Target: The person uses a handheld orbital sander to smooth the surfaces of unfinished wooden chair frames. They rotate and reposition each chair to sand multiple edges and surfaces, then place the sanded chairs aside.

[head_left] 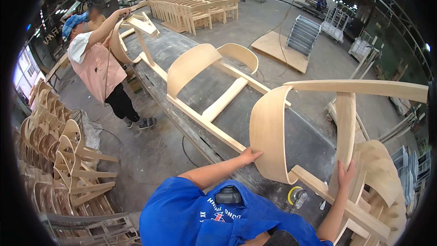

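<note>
Left fingers [258,154]: bent and closed on the lower left edge of the curved back [267,132] of a pale wooden chair frame [364,85]; partly hidden.
Right fingers [351,169]: closed around the upright leg [345,118] of the same chair frame, with little opening.
Chair frame: tilted, between both hands, over the near end of the table [314,141].
Yellow-rimmed item [291,195]: on the table, near the bottom of the curved back; exact kind not possible to tell.
Second frame [226,99]: lying on the table, with one long rail reaching near the left fingers.
Stacked curved parts [380,173]: beside the right forearm.
Co-worker [98,68]: at the left side of the table, farther away, holding a third frame [119,48].
Left floor [150,164]: under many brownish chair parts [68,155], in rows.
Background: grey metal rack [302,34] on a wooden board [273,48]; pale frames [195,9] in rows.
</note>
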A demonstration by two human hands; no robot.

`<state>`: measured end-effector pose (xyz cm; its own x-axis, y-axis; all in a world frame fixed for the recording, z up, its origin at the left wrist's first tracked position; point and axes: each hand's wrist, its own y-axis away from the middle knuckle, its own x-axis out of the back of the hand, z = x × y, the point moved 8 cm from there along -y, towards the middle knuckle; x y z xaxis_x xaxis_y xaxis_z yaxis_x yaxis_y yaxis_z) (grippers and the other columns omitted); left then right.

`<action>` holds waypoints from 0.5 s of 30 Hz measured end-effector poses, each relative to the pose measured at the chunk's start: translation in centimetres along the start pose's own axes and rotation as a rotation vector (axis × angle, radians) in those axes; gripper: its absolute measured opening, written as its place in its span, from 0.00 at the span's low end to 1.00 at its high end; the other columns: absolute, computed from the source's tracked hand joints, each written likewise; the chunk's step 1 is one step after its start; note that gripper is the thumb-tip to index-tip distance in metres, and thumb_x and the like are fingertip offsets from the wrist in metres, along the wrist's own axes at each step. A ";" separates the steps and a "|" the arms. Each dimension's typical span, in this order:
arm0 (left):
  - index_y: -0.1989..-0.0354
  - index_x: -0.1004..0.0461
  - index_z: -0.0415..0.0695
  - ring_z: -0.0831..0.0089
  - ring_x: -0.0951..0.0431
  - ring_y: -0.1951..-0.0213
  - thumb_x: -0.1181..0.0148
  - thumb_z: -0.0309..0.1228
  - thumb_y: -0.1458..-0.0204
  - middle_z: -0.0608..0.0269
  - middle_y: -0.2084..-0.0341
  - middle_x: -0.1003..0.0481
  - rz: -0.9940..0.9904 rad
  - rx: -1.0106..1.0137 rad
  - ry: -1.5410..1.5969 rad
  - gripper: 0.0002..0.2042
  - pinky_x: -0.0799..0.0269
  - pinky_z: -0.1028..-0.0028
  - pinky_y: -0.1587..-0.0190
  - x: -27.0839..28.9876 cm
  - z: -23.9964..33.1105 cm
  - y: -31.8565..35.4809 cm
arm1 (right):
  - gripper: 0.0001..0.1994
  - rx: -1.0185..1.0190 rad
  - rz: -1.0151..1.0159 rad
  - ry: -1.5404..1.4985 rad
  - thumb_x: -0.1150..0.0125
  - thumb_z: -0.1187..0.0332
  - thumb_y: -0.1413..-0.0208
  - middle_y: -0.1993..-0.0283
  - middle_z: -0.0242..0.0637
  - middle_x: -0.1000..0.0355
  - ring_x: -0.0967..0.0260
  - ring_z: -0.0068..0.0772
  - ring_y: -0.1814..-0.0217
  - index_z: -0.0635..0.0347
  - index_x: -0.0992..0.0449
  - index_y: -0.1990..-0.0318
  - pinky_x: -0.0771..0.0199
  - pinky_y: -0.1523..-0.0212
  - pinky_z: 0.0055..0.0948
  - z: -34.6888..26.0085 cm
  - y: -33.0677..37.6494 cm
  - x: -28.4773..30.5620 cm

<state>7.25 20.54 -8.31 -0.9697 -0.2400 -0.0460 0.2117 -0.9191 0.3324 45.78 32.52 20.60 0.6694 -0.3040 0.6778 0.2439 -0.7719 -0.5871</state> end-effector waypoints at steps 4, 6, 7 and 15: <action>0.41 0.33 0.37 0.68 0.27 0.49 0.40 0.45 0.43 0.54 0.49 0.27 -0.029 0.045 0.045 0.27 0.27 0.68 0.53 -0.9 -1.6 2.0 | 0.17 0.025 -0.037 -0.016 0.36 0.62 0.47 0.65 0.53 0.29 0.29 0.58 0.60 0.65 0.31 0.57 0.32 0.60 0.44 -1.1 -0.5 -0.3; 0.41 0.35 0.37 0.68 0.26 0.50 0.40 0.46 0.43 0.55 0.49 0.27 0.015 0.056 0.029 0.29 0.27 0.68 0.54 -0.9 -2.2 3.5 | 0.17 0.053 -0.067 -0.007 0.36 0.61 0.47 0.66 0.53 0.29 0.30 0.60 0.61 0.64 0.32 0.59 0.32 0.62 0.45 -1.6 -1.0 -0.5; 0.40 0.35 0.37 0.69 0.26 0.51 0.41 0.47 0.43 0.55 0.49 0.27 0.041 0.088 0.011 0.29 0.27 0.68 0.54 -0.9 -2.6 4.3 | 0.17 0.072 -0.072 -0.042 0.36 0.61 0.47 0.67 0.54 0.29 0.30 0.60 0.62 0.64 0.32 0.60 0.33 0.62 0.46 -1.9 -1.2 -0.5; 0.41 0.39 0.36 0.64 0.28 0.48 0.44 0.52 0.42 0.52 0.49 0.29 0.359 0.106 0.116 0.32 0.29 0.65 0.49 2.5 0.0 8.7 | 0.17 0.159 -0.155 -0.083 0.36 0.58 0.48 0.69 0.52 0.28 0.29 0.60 0.65 0.60 0.32 0.60 0.32 0.66 0.46 -3.4 -2.3 -1.3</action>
<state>6.67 11.91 -5.51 -0.8148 -0.5796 -0.0131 0.5153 -0.7345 0.4416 41.98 32.83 22.61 0.6690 -0.1370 0.7305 0.4514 -0.7059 -0.5458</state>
